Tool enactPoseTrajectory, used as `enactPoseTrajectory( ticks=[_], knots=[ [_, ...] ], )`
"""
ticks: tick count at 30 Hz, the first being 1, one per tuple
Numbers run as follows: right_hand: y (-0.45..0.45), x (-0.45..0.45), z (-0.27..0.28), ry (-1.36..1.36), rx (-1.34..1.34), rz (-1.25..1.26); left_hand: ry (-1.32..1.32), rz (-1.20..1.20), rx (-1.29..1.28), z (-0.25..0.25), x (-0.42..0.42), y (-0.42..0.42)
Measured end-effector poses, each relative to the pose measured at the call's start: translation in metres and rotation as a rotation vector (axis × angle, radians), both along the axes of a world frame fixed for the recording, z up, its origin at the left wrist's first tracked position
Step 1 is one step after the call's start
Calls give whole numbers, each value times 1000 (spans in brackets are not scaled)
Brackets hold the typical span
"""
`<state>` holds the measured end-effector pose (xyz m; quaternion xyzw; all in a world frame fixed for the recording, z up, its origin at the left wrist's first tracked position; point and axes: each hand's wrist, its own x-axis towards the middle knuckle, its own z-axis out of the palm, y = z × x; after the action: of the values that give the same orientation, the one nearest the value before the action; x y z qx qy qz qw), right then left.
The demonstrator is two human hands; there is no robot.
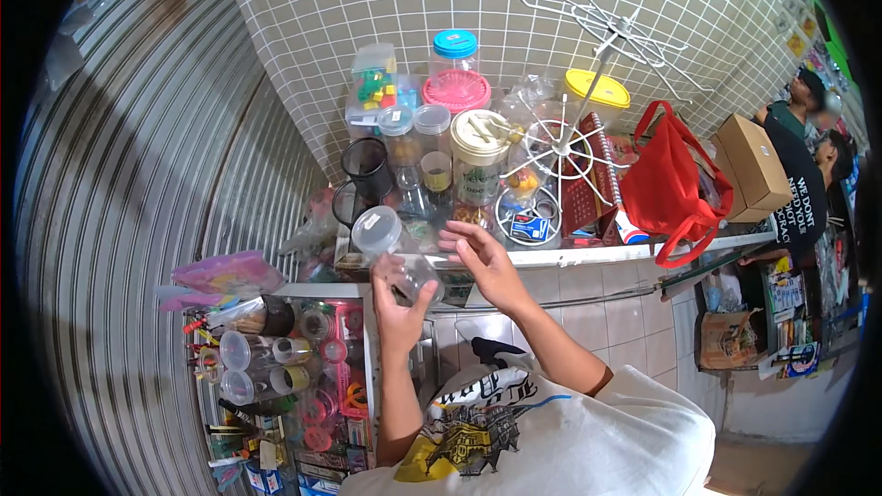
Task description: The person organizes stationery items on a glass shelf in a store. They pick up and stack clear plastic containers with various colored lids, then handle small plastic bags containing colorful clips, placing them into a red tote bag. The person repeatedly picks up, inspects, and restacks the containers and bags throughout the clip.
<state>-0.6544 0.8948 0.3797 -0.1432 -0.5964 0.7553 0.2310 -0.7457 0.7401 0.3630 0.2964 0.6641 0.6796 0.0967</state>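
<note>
My left hand (404, 300) grips a clear plastic jar (411, 263) near its lower end. The jar tilts toward the upper left, and its translucent screw lid (377, 229) bears a small white label. Fingers apart, my right hand (482, 255) hovers to the right of the jar with nothing in it. Beyond both hands stand a black mesh pen cup (367, 169), two more clear lidded jars (397, 138) and a clear container with a cream lid (479, 136). A small blue box (529, 226) sits inside a white wire ring near my right hand.
A white wire rack (565, 145) rises among the containers on the counter (551, 258). Right of it are a red bag (672, 182) and a cardboard box (751, 165). A lower case with jars and stationery (289, 344) stands at left, beside a metal shutter (138, 220). Two people (799, 172) are at far right.
</note>
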Motion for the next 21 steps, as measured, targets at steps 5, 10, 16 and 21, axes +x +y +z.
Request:
enactPoseTrajectory(
  ticks=[5,10,16,21],
  knots=[
    [14,13,-19,-78,322,-137,150,79,-173,-2,-11,50],
    [35,1,-20,-42,755,-149,193,183,-136,-18,-37,90],
    [55,-18,-53,12,772,-21,168,223,-102,-34,-50,123],
    [57,-13,-52,-26,895,71,162,260,-84,-42,-49,131]
  ],
)
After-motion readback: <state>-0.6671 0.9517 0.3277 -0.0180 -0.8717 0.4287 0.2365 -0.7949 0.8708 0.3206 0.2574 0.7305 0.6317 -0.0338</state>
